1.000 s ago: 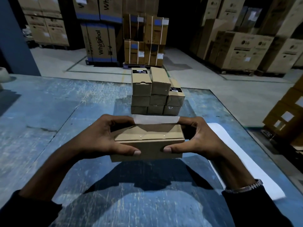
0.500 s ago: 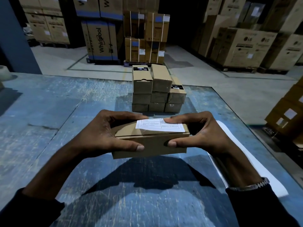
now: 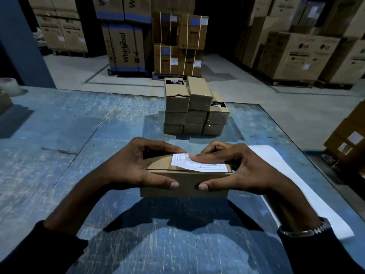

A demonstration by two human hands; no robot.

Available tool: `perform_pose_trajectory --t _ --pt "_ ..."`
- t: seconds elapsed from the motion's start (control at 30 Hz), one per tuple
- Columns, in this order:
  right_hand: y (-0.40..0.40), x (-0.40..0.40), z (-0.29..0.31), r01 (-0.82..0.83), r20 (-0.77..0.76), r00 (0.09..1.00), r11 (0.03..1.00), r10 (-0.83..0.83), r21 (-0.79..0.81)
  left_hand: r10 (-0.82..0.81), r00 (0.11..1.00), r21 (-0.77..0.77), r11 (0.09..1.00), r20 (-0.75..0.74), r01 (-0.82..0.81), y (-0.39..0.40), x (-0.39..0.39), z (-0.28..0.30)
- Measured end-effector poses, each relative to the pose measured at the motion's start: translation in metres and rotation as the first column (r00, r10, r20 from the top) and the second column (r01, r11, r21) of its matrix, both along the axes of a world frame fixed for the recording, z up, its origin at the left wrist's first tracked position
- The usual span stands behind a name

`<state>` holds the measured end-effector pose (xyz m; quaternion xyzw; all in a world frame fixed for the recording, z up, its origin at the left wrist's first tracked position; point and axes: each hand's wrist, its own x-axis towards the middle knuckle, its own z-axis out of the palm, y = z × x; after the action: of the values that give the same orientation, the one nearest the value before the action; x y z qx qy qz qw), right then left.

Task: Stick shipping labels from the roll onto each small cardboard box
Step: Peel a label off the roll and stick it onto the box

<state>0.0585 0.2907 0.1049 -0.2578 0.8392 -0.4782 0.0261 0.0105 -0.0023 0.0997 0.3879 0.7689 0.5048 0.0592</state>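
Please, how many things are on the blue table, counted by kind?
Small brown cardboard boxes: 9, one held by the hands (left, right), eight stacked
White printed shipping label: 1
White paper strip: 1
Pale tape roll at the left edge: 1
Total: 12

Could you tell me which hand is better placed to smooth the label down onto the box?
Right. The right hand already has a finger lying on the label; the left hand steadies the box.
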Motion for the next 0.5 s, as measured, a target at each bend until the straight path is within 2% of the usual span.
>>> perform_pose_trajectory --t 0.2,0.4,0.5 --pt "0.0012 -0.0014 -0.0040 -0.018 -0.049 0.999 0.995 0.013 -0.101 0.029 0.998 0.046 0.999 -0.052 -0.027 0.0007 -0.0007 0.0004" --pt "-0.0024 -0.0022 -0.0030 0.025 -0.080 0.997 0.998 -0.021 0.053 0.030 0.999 0.042 0.999 -0.039 -0.028 -0.0013 -0.0019 -0.0011" --pt "-0.0068 -0.0030 -0.0090 0.008 -0.096 0.995 1.000 -0.005 0.027 0.027 0.999 0.031 0.999 -0.031 -0.026 -0.0025 -0.0047 -0.0032"
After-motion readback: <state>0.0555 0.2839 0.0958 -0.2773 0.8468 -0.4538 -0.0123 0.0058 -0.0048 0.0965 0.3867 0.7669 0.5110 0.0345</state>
